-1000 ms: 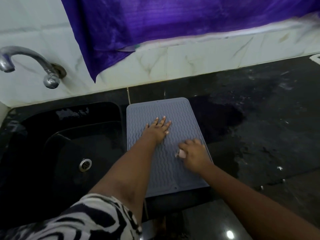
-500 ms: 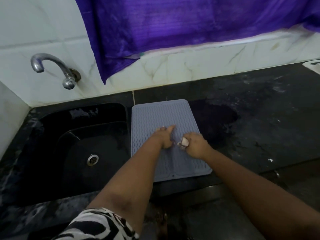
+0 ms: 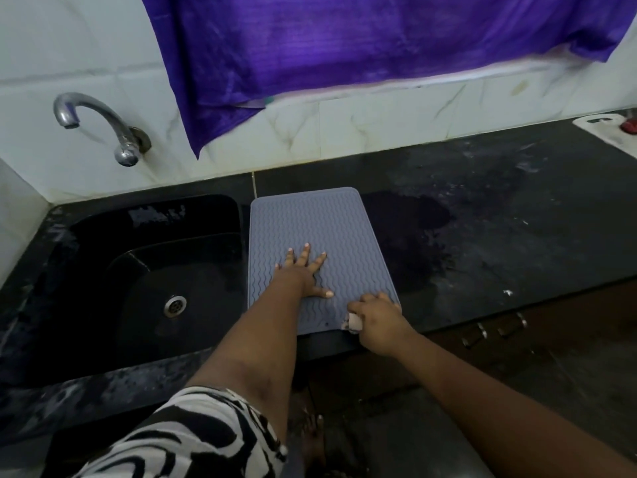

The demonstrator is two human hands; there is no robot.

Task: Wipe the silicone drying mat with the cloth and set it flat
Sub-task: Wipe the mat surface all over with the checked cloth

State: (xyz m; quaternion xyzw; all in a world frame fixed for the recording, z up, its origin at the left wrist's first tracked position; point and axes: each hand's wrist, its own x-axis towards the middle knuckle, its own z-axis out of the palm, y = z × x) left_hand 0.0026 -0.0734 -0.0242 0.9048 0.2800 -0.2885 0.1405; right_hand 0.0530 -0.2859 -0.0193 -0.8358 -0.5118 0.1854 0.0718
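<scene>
Right hand, fingers bunched on the cloth, has swept to the mat's near corner. Left hand again lies splayed flat mid-mat; I judge wiping nearly done.

Left hand spread flat on mat; right hand grips cloth at near corner.

Pretty dim, flat indoor light.
Soft all over, wide-angle bend at the edges, faint sheen on the black counter.
</scene>
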